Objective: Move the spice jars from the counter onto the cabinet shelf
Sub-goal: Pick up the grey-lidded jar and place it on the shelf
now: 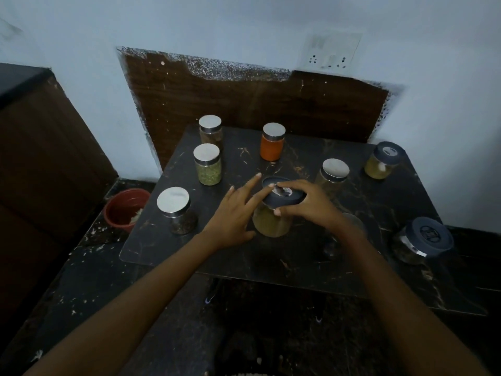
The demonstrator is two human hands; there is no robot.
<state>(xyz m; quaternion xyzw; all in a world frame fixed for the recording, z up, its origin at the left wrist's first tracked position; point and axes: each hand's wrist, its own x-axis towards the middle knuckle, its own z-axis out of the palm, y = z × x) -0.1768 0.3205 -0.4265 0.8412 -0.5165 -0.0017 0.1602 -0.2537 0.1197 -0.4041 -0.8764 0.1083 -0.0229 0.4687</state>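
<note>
Dark marble counter bears all 8 jars in view, so the task seems barely begun: the right hand grips the yellow-spice jar by its lid, the left hand touches it with straight fingers, and 7 others wait, back to the orange jar.

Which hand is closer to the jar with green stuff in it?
Left. The left hand is just right of the green jar and nearer the person, not touching it. The right hand is farther right, gripping the yellow jar by its dark lid.
</note>
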